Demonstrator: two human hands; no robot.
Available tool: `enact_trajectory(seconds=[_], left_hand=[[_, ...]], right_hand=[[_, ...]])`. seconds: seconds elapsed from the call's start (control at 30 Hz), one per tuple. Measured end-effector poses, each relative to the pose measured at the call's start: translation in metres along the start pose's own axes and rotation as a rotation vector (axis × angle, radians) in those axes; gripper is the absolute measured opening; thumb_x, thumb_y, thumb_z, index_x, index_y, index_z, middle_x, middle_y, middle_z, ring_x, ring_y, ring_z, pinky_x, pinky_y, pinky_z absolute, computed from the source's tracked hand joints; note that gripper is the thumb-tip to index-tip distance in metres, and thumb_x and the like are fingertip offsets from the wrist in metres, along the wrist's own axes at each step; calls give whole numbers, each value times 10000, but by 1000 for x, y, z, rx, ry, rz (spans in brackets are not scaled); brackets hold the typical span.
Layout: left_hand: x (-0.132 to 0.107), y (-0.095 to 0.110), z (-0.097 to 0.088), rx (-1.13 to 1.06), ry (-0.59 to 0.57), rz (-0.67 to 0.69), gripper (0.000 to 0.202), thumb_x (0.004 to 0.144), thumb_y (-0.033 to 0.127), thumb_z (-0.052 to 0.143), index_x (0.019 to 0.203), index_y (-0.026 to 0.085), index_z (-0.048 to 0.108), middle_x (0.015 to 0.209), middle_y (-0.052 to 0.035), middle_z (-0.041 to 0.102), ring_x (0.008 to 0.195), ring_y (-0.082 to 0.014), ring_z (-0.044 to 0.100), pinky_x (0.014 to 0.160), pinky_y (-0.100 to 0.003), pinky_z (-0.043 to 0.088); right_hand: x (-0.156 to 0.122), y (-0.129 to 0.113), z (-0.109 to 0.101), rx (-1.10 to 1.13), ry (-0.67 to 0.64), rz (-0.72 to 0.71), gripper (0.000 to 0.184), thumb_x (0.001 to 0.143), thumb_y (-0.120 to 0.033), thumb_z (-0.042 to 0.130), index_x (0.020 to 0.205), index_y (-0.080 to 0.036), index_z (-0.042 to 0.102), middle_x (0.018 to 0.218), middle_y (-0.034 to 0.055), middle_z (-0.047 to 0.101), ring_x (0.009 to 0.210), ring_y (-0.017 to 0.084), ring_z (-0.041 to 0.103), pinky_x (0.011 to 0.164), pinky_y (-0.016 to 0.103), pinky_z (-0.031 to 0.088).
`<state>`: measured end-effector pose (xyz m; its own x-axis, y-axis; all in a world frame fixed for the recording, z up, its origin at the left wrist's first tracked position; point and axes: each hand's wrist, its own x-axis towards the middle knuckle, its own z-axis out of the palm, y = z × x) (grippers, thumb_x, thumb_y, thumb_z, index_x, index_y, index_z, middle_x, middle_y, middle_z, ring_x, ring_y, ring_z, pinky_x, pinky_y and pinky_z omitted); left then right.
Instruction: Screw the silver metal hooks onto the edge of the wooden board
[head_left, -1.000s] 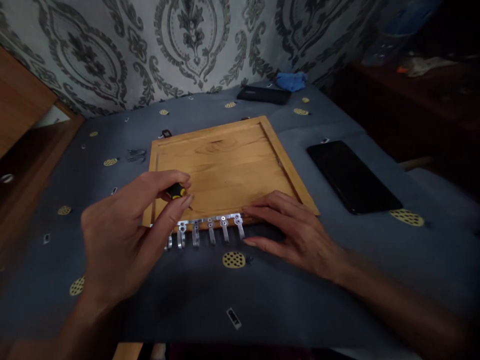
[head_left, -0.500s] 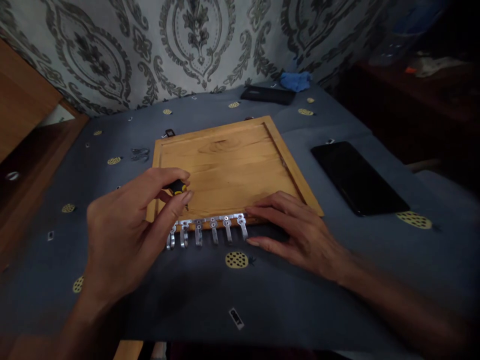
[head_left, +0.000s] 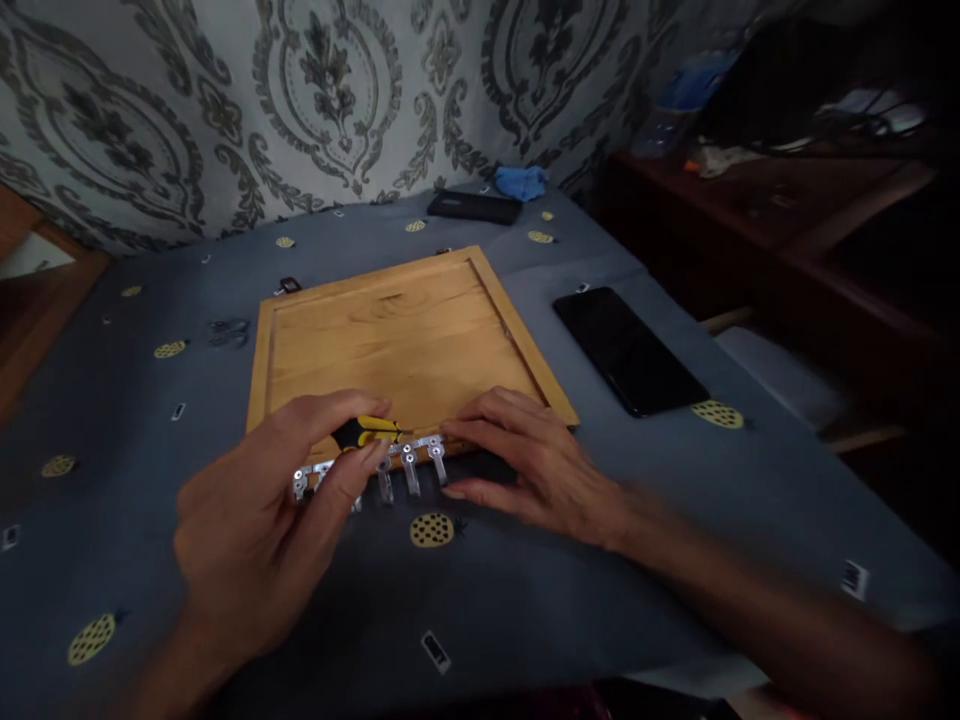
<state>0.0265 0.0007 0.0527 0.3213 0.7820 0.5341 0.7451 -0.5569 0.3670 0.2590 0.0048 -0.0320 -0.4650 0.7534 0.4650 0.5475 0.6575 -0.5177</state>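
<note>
My left hand (head_left: 277, 510) pinches a small yellow and black screwdriver (head_left: 367, 431) between thumb and fingers. The screwdriver lies nearly level, its shaft pointing right, above the front edge of a framed wooden board (head_left: 375, 345). Along that edge runs a row of silver metal hooks (head_left: 409, 468), fixed with screws; my left hand covers part of it. At the row's right end, my right hand (head_left: 540, 465) holds the board's front edge, fingers on top and thumb in front, close beside the last hook. Whether the screwdriver's tip touches a screw I cannot tell.
Right of the board lies a black smartphone (head_left: 628, 350). A dark case (head_left: 474, 207) and a blue cloth (head_left: 520, 183) are at the back. Left of the board is a small clear packet (head_left: 228, 333). A patterned curtain (head_left: 330, 90) hangs behind the table.
My left hand has brought the screwdriver right along the hooks and tipped it nearly level. My right hand keeps its place on the board. The whole view has shifted to the right.
</note>
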Motion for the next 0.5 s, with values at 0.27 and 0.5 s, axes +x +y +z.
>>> enact_trajectory(seconds=[0.27,0.5], left_hand=[[-1,3,2,-41,-12,-38,155,927,334,623,1065,334,695,978,66,775,772,-164,732,455,-258,507],[-1,4,0,-74,-54,-101,167,917,372,628,1068,365,700,989,75,766,874,-199,732,454,-280,508]], right_hand=[[-1,0,-1,-4,-12,4,462,906,-552,590,1095,-141,678,956,84,660,902,215,602,800,375,523],[0,1,-4,-20,41,-31,456,911,-541,589,1046,-116,686,939,96,659,875,214,601,776,367,529]])
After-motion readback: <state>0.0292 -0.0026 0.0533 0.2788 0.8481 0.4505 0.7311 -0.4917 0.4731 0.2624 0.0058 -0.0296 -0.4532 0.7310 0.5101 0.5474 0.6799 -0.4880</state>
